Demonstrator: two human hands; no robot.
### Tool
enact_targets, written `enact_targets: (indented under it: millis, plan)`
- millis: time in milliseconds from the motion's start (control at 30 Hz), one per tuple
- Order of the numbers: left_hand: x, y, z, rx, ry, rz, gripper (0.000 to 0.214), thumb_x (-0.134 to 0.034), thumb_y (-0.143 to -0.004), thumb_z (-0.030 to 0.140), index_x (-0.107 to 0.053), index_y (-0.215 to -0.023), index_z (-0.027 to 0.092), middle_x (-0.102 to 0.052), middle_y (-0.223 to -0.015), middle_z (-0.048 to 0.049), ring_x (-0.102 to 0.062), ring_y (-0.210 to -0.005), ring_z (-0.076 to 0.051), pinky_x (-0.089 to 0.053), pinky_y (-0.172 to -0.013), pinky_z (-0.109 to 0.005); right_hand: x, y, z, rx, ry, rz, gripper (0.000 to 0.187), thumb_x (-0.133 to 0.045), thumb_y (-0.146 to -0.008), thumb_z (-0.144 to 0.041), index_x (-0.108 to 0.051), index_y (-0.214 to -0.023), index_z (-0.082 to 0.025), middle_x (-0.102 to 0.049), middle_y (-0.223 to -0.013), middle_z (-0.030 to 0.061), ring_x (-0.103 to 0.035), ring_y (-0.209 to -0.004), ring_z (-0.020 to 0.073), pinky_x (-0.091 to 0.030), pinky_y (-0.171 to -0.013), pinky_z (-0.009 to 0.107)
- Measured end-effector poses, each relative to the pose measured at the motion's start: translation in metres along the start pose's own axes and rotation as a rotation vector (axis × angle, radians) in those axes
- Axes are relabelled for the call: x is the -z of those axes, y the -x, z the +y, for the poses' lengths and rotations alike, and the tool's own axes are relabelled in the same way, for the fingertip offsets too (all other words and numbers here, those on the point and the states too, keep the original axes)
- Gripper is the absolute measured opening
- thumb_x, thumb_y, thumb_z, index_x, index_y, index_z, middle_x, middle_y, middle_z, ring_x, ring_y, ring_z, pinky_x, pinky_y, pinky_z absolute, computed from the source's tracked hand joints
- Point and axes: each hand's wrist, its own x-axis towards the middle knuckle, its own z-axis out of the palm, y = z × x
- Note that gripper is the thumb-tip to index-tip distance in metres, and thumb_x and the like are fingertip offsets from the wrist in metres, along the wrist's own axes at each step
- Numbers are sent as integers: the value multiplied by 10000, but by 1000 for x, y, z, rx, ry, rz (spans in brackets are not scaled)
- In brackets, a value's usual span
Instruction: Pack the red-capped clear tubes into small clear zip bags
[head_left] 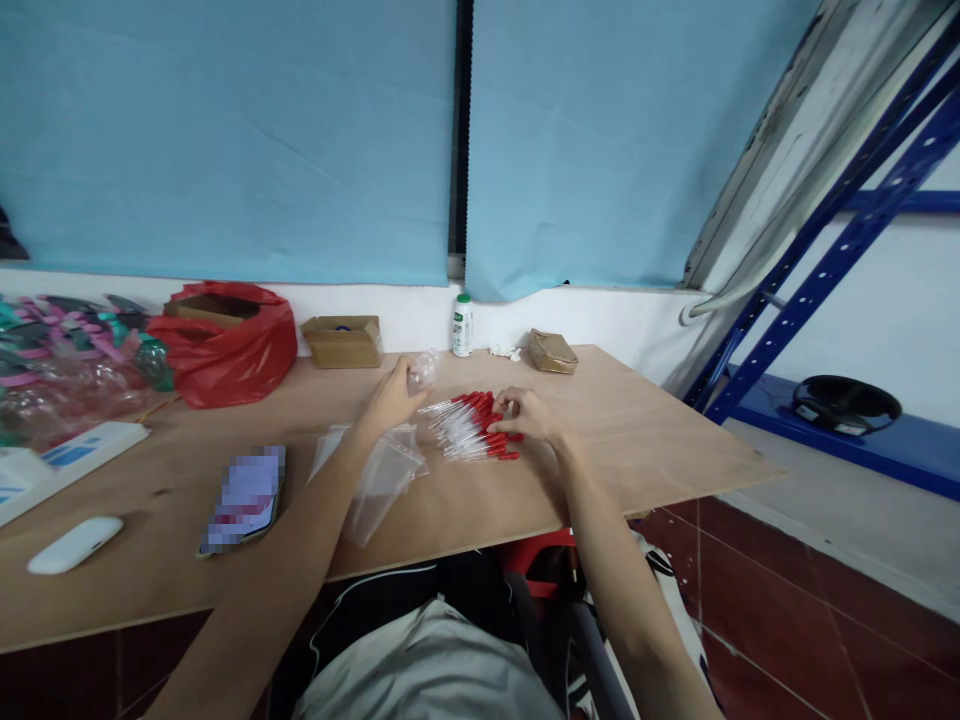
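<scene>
My left hand (395,394) is closed on a crumpled clear plastic bag (426,370), lifted a little over the table. To its right lies a pile of thin tools with red handles and silvery shafts (469,428), like small screwdrivers. The handles point right and the shafts left. My right hand (525,414) is at the handle end of the pile, its fingers curled and pinched around a red handle; the fingers partly hide what they grip. Flat clear zip bags (381,475) lie under and beside my left forearm.
A phone (245,500), a white case (75,545) and a power strip (82,455) lie left. Behind stand clear spray bottles (71,385), a red plastic bag (232,355), an open carton (343,343), a white bottle (463,328) and a brown packet (553,350). A blue rack (817,260) stands right.
</scene>
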Motion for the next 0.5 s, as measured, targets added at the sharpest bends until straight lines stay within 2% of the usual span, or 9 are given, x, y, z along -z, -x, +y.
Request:
enact_targets:
  millis: [133,233,300,367,433,500]
  plan:
    - [-7,-2,5,-6,196,-12,434,-805,-765,445,-489,-978,237,-606,-891,-1,-605,-854,-204,-459,-787,-309,-1,0,-7,-5,-10,36,423,-882,-701,-552,-708,-835,-191,-639,-759,-6,-512,-658,147,-396,-611,272]
    - [-12,-1,11,-3,434,-96,511,-840,-732,484,-474,-984,232,-630,-933,3,-630,-874,-186,-491,-806,-296,-5,-1,-21,-7,-27,161,426,-788,-819,-585,-699,-986,-204,-632,-719,-20,-530,-652,157,-402,-628,282]
    - [-14,1,19,21,553,-173,567,-866,-710,504,-468,-1009,234,-650,-937,5,-650,-868,-184,-509,-790,-292,-10,-2,-31,9,-63,224,451,-723,-887,-584,-669,-1139,-215,-680,-775,-7,-569,-678,167,-433,-669,295]
    - [-15,4,29,41,612,-236,617,-895,-684,508,-468,-1039,238,-668,-929,5,-669,-861,-187,-521,-773,-289,-16,-4,-39,21,-143,232,492,-699,-914,-570,-617,-1257,-227,-739,-891,20,-630,-758,185,-466,-720,308]
    - [-14,7,38,32,652,-277,650,-916,-661,511,-468,-1045,240,-684,-940,-1,-683,-881,-193,-532,-782,-290,-23,-5,-44,21,-247,203,520,-701,-916,-550,-574,-1306,-232,-761,-980,39,-677,-866,204,-492,-772,317]
    - [-14,9,45,7,684,-305,669,-933,-637,514,-469,-1031,236,-695,-964,-13,-691,-913,-199,-543,-800,-293,-29,-8,-44,3,-349,174,522,-716,-901,-541,-561,-1289,-229,-758,-969,36,-693,-906,211,-506,-794,322]
